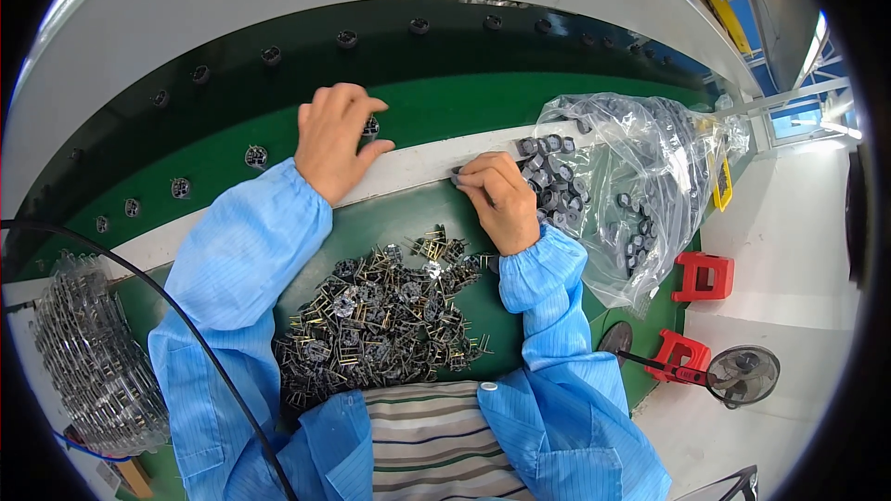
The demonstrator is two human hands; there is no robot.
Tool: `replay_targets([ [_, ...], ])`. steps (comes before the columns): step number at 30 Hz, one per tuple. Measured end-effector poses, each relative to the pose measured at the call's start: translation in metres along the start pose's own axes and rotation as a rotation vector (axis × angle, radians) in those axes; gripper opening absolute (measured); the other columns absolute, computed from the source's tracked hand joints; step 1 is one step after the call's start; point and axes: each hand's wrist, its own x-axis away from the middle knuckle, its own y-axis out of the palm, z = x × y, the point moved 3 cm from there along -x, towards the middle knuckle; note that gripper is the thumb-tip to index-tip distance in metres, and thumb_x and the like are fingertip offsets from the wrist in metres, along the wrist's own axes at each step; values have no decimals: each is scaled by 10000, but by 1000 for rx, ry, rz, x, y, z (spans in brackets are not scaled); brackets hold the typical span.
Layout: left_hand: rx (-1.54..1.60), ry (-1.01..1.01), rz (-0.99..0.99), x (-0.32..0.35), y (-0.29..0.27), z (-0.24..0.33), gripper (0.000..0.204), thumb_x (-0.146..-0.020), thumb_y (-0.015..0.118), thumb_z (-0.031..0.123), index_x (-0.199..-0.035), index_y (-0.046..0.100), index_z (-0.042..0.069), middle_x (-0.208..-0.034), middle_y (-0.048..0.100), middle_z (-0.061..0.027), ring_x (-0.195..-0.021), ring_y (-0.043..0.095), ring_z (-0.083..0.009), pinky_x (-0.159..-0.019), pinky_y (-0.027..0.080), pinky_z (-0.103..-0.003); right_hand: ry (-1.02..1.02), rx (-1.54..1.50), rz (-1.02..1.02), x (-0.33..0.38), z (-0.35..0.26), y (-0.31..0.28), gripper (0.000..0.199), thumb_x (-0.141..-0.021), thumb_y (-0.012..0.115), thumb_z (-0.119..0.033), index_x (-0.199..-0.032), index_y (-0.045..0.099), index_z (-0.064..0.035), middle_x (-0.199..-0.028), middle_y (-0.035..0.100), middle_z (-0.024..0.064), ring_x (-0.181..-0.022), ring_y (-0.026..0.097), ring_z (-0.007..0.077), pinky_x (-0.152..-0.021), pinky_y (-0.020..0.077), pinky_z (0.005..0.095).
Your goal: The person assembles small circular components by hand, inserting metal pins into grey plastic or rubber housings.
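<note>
Green-topped workbench [418,209], edged by a white rail [418,160]; beyond, a long green strip, probably a conveyor belt [445,107]. Off to the right, red plastic stools [688,276] on pale floor.

Left hand [336,142]: over belt, thumb and forefinger spread either side of a small round black component with metallic glints [370,127]; contact not readable. Right hand [501,195]: near rail, thumb and fingertips pinching a small dark grey piece [456,173], just left of a clear plastic bag [603,186] with round grey caps [554,199] at its mouth.

Progress, judged: partway. Done, apparently: four similar round components [256,157] spaced along belt, left of hand. Left over: large heap of black components with gold-coloured pins [371,329] on bench, plus many caps. Piece and component apart from each other.

Orientation: component by left hand round in outline, glinting face roughly upward, no clear long axis. Grey piece mostly covered by fingertips; visible end directed left, long axis uncertain. Heaped pins directed every which way.
</note>
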Motion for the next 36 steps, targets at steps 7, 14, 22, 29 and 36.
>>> replay_targets([
  [7,388,304,-284,25,21,51,448,-795,825,164,-1207,654,121,-1280,636,-54,-1193,557,-288,-957,385,-435,-33,-174,-173,13,-10,7,207,-755,791,85,-937,719,18,-1043,697,113,-1008,680,290,-847,577,365],
  [14,387,253,-388,26,21,48,420,-804,834,159,-1181,652,125,-1158,651,-36,-1102,578,-268,-940,386,-425,17,-219,-345,16,-23,-9,238,-770,788,53,-994,748,-16,-1055,683,102,-991,638,292,-836,544,381],
  [22,389,274,-346,24,14,56,437,-782,852,168,-1182,677,142,-1154,642,-31,-1100,570,-261,-915,379,-420,161,-353,-330,20,-16,-15,198,-736,862,11,-885,740,-32,-926,675,87,-933,651,283,-778,546,363],
  [29,388,235,-427,31,22,48,406,-784,861,181,-1149,690,141,-1172,611,-28,-1104,555,-269,-912,385,-420,16,78,-158,17,-7,-18,253,-662,887,-11,-862,736,-44,-886,661,73,-848,605,287,-719,505,380],
  [36,403,142,-381,28,20,50,435,-718,910,180,-1054,646,96,-1143,532,-80,-1083,537,-287,-892,387,-432,75,148,-55,13,0,-23,223,-704,877,-67,-887,751,-65,-934,670,64,-911,607,284,-808,482,395],
])
